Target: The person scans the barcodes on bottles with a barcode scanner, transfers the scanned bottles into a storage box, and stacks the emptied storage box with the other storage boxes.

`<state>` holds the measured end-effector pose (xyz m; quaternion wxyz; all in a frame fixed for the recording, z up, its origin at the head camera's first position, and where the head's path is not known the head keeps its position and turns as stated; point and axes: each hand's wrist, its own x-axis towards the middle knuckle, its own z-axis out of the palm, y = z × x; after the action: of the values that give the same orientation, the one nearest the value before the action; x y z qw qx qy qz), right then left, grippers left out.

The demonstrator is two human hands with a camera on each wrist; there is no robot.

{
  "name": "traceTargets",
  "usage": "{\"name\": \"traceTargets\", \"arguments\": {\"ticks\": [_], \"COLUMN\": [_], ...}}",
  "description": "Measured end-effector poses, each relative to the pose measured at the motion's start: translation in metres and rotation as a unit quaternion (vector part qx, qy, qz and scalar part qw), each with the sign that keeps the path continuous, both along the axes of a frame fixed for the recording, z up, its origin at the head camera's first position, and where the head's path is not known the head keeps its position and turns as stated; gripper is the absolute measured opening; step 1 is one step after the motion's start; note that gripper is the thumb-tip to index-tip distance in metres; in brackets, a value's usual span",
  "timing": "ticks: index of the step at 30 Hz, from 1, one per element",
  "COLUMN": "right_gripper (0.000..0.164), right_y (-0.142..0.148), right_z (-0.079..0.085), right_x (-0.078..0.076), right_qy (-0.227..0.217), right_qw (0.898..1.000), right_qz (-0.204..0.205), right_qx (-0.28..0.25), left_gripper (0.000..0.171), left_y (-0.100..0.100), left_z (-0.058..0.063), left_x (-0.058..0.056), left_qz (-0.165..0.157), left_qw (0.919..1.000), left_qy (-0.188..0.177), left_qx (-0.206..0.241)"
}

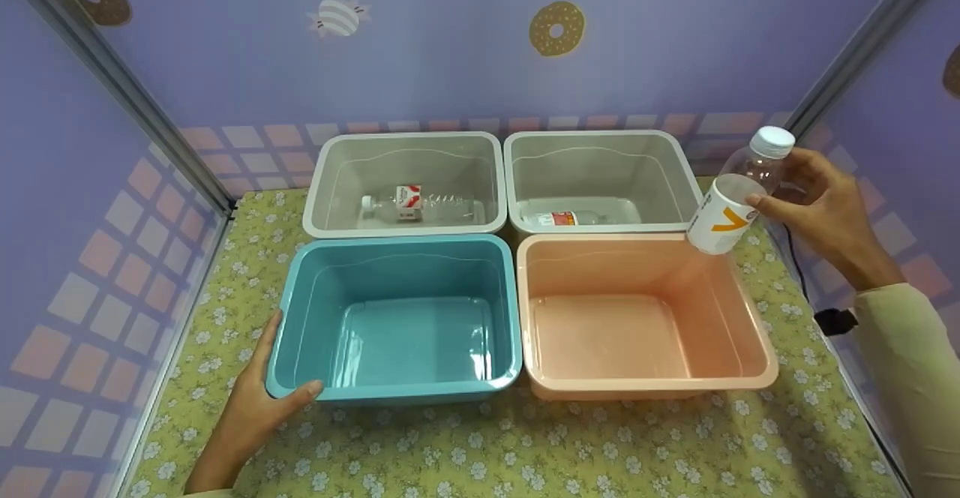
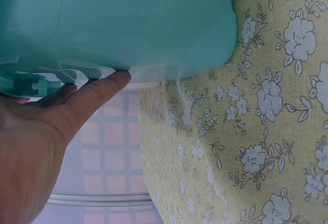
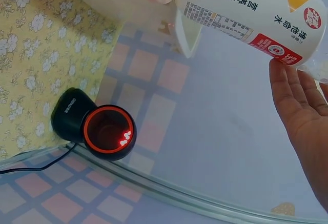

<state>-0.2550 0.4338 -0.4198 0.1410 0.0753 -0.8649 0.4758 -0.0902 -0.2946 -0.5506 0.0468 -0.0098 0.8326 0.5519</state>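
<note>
In the head view my right hand (image 1: 832, 202) pinches a clear plastic bottle (image 1: 720, 232) with a white cap and a white label bearing an orange mark. The bottle leans over the back right corner of the peach tub (image 1: 645, 387). Up close in the right wrist view, the label (image 3: 230, 24) shows Chinese print and a red patch; some of my fingers are hidden there. My left hand (image 1: 251, 400) rests at the front left corner of the blue tub (image 1: 405, 391), thumb by the front rim. Its straight fingers (image 2: 97, 93) lie along the tub's outer wall in the left wrist view.
Behind stand two grey tubs, the left one (image 1: 330, 175) holding a clear bottle with a red-and-white label (image 1: 409, 202), the right one (image 1: 600, 138) another bottle (image 1: 562, 218). A black device with a glowing red ring (image 3: 110, 131) stands at the right. Walls enclose the flowered tablecloth (image 1: 480, 453).
</note>
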Motion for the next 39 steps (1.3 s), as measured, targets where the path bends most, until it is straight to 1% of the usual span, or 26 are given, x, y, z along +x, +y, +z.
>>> {"name": "traceTargets", "arguments": {"ticks": [8, 15, 24, 30, 35, 39], "right_gripper": [0.061, 0.063, 0.061, 0.062, 0.064, 0.066], "right_y": [0.008, 0.021, 0.033, 0.041, 0.042, 0.043], "right_z": [-0.004, -0.006, -0.011, -0.021, -0.035, -0.046], "right_x": [-0.003, -0.006, -0.010, -0.010, -0.012, -0.015], "right_qy": [0.012, 0.003, 0.015, -0.008, -0.036, -0.043], "right_qw": [1.000, 0.999, 0.998, 0.999, 0.998, 0.997], "right_qz": [-0.021, -0.030, -0.038, -0.048, -0.046, -0.043], "right_qx": [-0.018, -0.024, -0.044, -0.019, 0.013, 0.037], "left_gripper": [0.114, 0.115, 0.113, 0.113, 0.113, 0.113], "left_y": [-0.001, 0.000, 0.000, 0.000, -0.001, -0.001], "left_z": [-0.001, -0.001, -0.001, -0.001, -0.001, -0.001], "left_x": [-0.001, -0.002, 0.000, 0.000, 0.000, 0.000], "left_qz": [0.003, 0.004, -0.001, 0.000, 0.003, 0.004], "left_qw": [0.9999, 1.0000, 1.0000, 1.0000, 0.9999, 0.9999], "left_qy": [-0.012, -0.006, 0.005, 0.000, -0.008, -0.010], "left_qx": [-0.001, 0.001, 0.004, 0.006, 0.006, 0.007]}}
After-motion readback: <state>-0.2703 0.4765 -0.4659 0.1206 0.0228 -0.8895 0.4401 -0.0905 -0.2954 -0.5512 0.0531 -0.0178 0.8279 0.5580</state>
